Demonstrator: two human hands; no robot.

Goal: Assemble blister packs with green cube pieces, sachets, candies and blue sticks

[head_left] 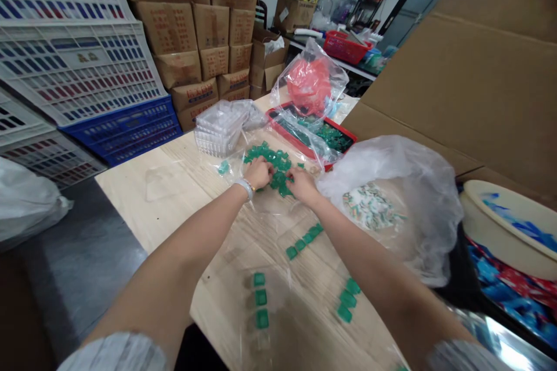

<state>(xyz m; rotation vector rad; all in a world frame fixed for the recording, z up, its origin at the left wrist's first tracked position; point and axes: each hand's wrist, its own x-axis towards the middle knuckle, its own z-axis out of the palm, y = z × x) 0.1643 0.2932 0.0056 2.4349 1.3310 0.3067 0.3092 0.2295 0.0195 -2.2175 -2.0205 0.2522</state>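
Note:
A pile of small green translucent square pieces (267,155) lies on the wooden table, partly over clear plastic film. My left hand (259,174) reaches into the pile's near side, its fingers curled down on the green pieces. Opposite it, my right hand (303,185) pinches at the pile's right edge, with a green piece at its fingertips. Nearer to me, green squares sit in rows in clear plastic strips: one row in front (261,297), another in the middle (300,245), and a third (348,300) beside my right forearm.
Stacked clear plastic trays (221,127) stand behind the pile. A red-rimmed tray (313,133) holds more green pieces. On the right are a plastic bag (391,203) of small strips and a cream basin (500,232). Crates (82,69) and cartons (169,29) line the left.

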